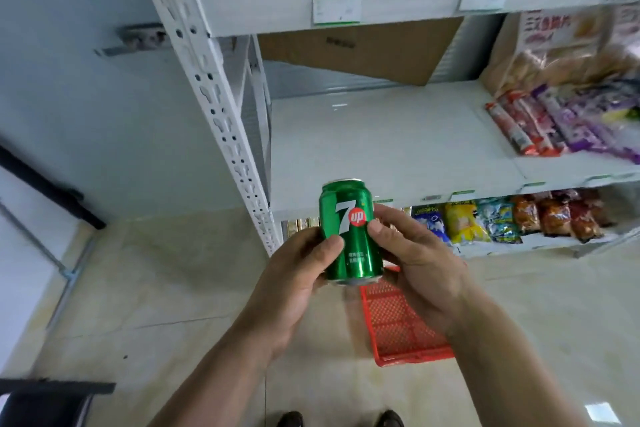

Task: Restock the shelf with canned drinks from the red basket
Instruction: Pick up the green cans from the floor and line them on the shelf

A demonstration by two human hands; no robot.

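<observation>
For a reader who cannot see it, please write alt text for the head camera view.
Both hands, left hand and right hand, hold an upright green 7up can before a white shelf. A red basket sits on the floor below; snack packets lie at right.

A green can (349, 232) with a white-and-red logo, a red mesh-patterned basket (398, 326), and a white shelf (381, 146).

glossy metal can (349, 232), red plastic basket (398, 329)
</observation>
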